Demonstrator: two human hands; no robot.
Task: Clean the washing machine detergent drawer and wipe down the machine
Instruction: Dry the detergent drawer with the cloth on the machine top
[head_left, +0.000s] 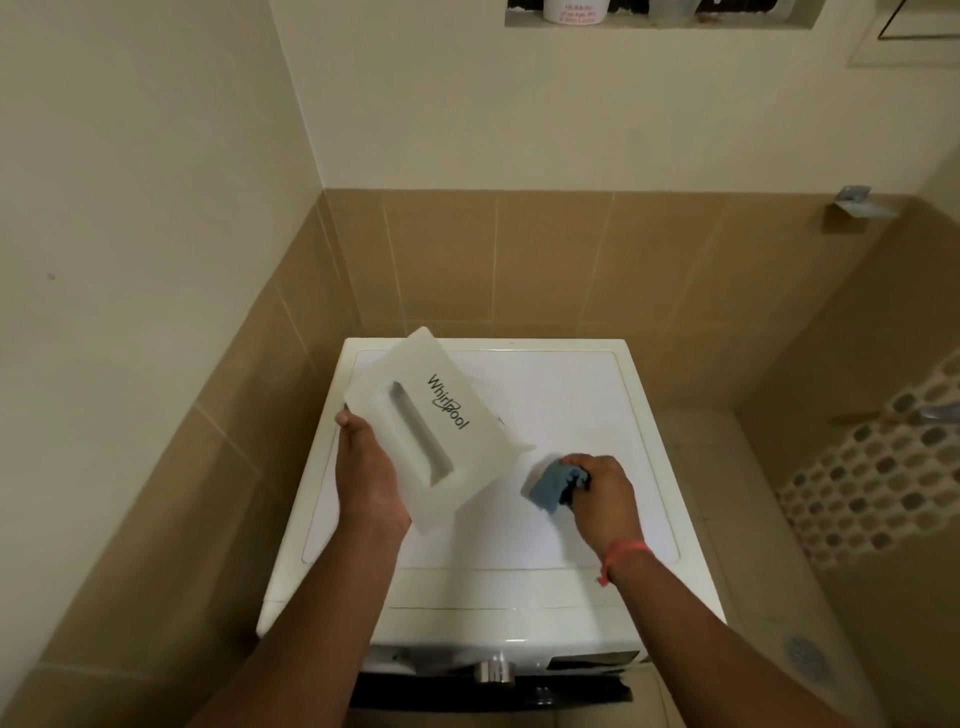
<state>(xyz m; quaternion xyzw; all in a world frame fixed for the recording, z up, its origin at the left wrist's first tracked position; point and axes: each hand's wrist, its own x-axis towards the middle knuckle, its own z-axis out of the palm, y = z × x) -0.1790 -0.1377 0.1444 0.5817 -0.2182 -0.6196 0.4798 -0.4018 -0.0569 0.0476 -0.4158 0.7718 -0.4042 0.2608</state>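
Note:
A white detergent drawer (441, 415) with a recessed handle and black lettering on its front is held up above the left half of the washing machine's top (571, 395). My left hand (366, 475) grips it at its lower left edge. My right hand (602, 493) holds a bunched blue cloth (550, 483) against the white top, just right of the drawer. A pink band sits on that wrist. The drawer's compartments face away and are hidden.
The washing machine fills a corner of tan tiled walls. Its front panel with a chrome knob (496, 670) and dark display shows below my arms. A wall niche with a white tub (576, 10) is high up. A floor drain (805, 657) lies at the right.

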